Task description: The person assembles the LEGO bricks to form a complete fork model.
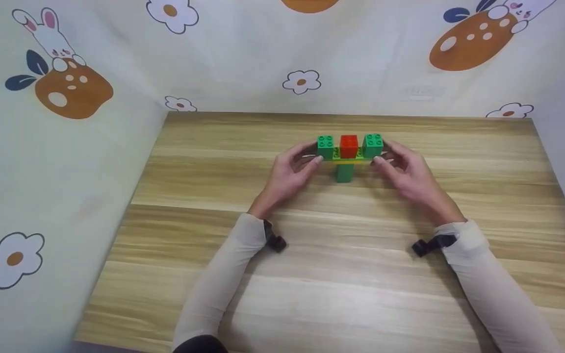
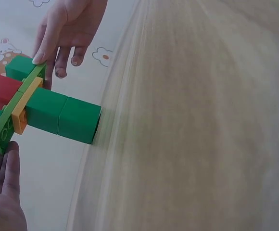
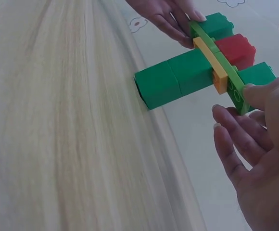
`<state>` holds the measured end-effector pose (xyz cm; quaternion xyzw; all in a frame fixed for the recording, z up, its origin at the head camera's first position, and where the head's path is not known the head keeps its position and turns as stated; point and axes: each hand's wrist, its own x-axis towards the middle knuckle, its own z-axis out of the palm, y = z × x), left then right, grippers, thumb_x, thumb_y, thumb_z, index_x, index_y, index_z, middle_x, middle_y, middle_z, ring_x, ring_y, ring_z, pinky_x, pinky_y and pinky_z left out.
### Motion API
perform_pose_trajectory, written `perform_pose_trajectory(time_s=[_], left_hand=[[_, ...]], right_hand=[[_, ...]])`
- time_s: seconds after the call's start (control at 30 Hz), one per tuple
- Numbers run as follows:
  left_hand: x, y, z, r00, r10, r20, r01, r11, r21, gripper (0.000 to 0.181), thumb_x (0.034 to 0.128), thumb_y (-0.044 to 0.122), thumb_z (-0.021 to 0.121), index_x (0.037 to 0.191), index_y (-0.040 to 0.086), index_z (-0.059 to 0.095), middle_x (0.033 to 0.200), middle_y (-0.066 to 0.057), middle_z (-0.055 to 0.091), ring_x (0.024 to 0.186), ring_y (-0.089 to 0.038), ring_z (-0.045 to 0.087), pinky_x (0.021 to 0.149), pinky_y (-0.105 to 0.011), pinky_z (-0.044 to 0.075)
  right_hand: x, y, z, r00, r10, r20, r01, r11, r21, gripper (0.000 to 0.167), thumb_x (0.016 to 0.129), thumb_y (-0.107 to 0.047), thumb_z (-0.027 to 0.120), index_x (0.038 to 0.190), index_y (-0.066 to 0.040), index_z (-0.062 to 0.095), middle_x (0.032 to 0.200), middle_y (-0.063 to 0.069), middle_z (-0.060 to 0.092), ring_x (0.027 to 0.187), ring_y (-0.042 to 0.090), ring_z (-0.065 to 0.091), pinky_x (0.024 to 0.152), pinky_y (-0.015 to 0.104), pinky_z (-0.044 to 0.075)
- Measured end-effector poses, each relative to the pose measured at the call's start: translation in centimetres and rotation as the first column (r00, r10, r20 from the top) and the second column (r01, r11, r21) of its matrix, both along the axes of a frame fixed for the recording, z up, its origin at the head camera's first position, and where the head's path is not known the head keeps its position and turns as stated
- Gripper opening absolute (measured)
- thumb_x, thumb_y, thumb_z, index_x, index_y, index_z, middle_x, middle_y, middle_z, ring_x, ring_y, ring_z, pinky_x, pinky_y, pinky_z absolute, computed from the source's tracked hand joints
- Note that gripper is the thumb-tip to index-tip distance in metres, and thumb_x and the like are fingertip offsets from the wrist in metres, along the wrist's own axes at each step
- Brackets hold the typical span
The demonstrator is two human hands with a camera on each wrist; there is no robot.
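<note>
A T-shaped build of toy bricks (image 1: 345, 172) is upright near the back of the table, between both hands. Its stem is two stacked green bricks (image 2: 62, 114); whether the foot touches the tabletop I cannot tell. An orange-yellow plate (image 3: 211, 65) and lime-green plates form the crossbar. On top sit a red brick (image 1: 348, 146) in the middle and a green brick at each end. My left hand (image 1: 290, 174) pinches the crossbar's left end, thumb in front. With thumb and fingers, my right hand (image 1: 410, 174) pinches the right end. The index fingertips are partly hidden behind the bricks.
The wood-grain table (image 1: 341, 294) meets a pale wall covering (image 1: 243, 59) with printed flowers, rabbits and oranges behind and at the left. Each wrist wears a dark camera strap (image 1: 442, 241) over a light sleeve.
</note>
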<state>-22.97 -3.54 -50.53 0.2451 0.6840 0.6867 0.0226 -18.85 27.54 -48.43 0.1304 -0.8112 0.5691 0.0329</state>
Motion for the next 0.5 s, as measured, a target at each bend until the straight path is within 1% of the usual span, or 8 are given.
perform_pose_trajectory(time_s=[0.07,0.2,0.3,0.37,0.5], left_hand=[[-0.10,0.01,-0.04,1.000,0.009,-0.008,-0.009,1.000,-0.005,0.046,0.1026,0.010,0.075,0.146,-0.001,0.062,0.141,-0.018,0.070,0.128,-0.026,0.071,0.112,-0.035,0.058],[-0.34,0.03,-0.14,0.999,0.030,-0.039,-0.031,0.999,-0.021,0.049,0.1037,0.015,0.074,0.150,0.005,0.059,0.131,-0.016,0.075,0.121,-0.023,0.073,0.109,-0.036,0.060],[-0.45,0.01,-0.21,0.998,0.043,-0.056,-0.046,0.998,-0.042,0.051,0.1046,0.019,0.074,0.152,0.012,0.058,0.122,-0.013,0.077,0.114,-0.021,0.075,0.106,-0.036,0.062],[-0.49,-0.02,-0.28,0.997,0.045,-0.062,-0.048,0.998,-0.050,0.051,0.1050,0.022,0.074,0.153,0.016,0.058,0.118,-0.011,0.077,0.111,-0.022,0.075,0.105,-0.035,0.062],[-0.55,-0.11,-0.47,0.996,0.046,-0.076,-0.051,0.997,-0.064,0.050,0.1059,0.024,0.072,0.154,0.019,0.058,0.114,-0.009,0.078,0.107,-0.027,0.076,0.103,-0.036,0.063]], right_hand=[[-0.06,0.00,-0.04,1.000,0.008,-0.011,-0.008,1.000,-0.012,0.057,0.107,-0.014,0.069,0.162,-0.015,0.051,0.124,0.021,0.076,0.103,0.016,0.074,0.093,0.016,0.059],[-0.15,0.03,-0.23,0.999,0.026,-0.019,-0.027,0.999,-0.039,0.060,0.108,-0.013,0.067,0.164,-0.022,0.048,0.125,0.021,0.076,0.106,0.024,0.078,0.098,0.017,0.060],[-0.22,0.06,-0.41,0.999,0.031,-0.019,-0.032,0.999,-0.035,0.059,0.108,-0.014,0.067,0.163,-0.021,0.049,0.124,0.022,0.077,0.106,0.027,0.079,0.097,0.017,0.060],[-0.26,0.08,-0.54,0.999,0.031,-0.015,-0.032,0.999,-0.025,0.058,0.109,-0.015,0.066,0.163,-0.020,0.049,0.124,0.023,0.077,0.106,0.026,0.079,0.097,0.016,0.060],[-0.34,0.13,-0.71,1.000,0.028,-0.009,-0.028,1.000,-0.001,0.055,0.110,-0.018,0.065,0.163,-0.019,0.049,0.123,0.022,0.077,0.103,0.026,0.080,0.092,0.017,0.062]])
